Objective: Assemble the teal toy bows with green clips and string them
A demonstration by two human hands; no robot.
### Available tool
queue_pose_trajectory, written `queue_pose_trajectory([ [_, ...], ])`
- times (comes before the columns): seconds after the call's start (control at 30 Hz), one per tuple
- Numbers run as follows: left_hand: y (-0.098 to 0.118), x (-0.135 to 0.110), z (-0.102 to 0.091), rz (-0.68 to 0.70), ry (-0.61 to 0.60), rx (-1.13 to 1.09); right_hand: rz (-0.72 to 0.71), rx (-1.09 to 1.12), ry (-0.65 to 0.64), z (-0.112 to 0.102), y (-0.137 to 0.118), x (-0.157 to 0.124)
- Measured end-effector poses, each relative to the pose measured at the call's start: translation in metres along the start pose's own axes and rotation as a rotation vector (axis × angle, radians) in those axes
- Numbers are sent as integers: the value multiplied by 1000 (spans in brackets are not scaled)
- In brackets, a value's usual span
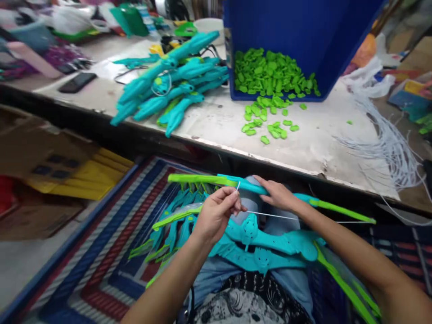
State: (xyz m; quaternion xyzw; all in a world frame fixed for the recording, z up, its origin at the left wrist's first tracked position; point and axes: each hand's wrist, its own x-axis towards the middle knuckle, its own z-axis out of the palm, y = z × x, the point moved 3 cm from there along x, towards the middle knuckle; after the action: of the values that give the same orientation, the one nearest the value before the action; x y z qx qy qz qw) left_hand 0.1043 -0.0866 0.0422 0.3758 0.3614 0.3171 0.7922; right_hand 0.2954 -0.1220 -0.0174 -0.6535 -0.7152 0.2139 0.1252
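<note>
A toy bow [245,183] with a teal middle and lime-green ends lies across the lap, close to the table's front edge. My left hand [218,210] pinches a white string [270,215] between thumb and fingers, just below the bow's left half. That string runs taut to the right, passing under my right forearm towards the bow's green tip. With fingers laid over the teal middle, my right hand [278,194] grips the bow; its underside is hidden. Several more teal and green bows [263,258] rest on the lap beneath my hands.
On the table [209,119] lies a pile of teal bow parts [175,81]. A tipped blue bin [293,27] spills small green plastic pieces [270,72]. White strings [388,139] hang at the right. A phone [77,83] sits at the left, and cardboard [43,148] lies below.
</note>
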Motion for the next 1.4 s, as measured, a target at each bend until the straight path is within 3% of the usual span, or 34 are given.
queue_pose_trajectory([
  [0.13,20,5,-33,195,212,98,58,204,-151,-16,19,-6],
  [0.2,33,14,-50,265,294,129,86,258,-161,-16,24,-7],
  [0.33,58,45,-66,310,268,244,121,245,-108,-10,27,-7],
  [0.5,84,80,-58,315,225,325,105,264,-66,-9,26,-8],
  [0.7,99,98,-51,292,188,389,122,294,-89,-6,31,-9],
  [1.0,103,110,-51,300,212,417,115,285,-77,-4,31,-10],
  [1.4,98,106,-50,396,262,422,103,295,-55,-6,29,-9],
])
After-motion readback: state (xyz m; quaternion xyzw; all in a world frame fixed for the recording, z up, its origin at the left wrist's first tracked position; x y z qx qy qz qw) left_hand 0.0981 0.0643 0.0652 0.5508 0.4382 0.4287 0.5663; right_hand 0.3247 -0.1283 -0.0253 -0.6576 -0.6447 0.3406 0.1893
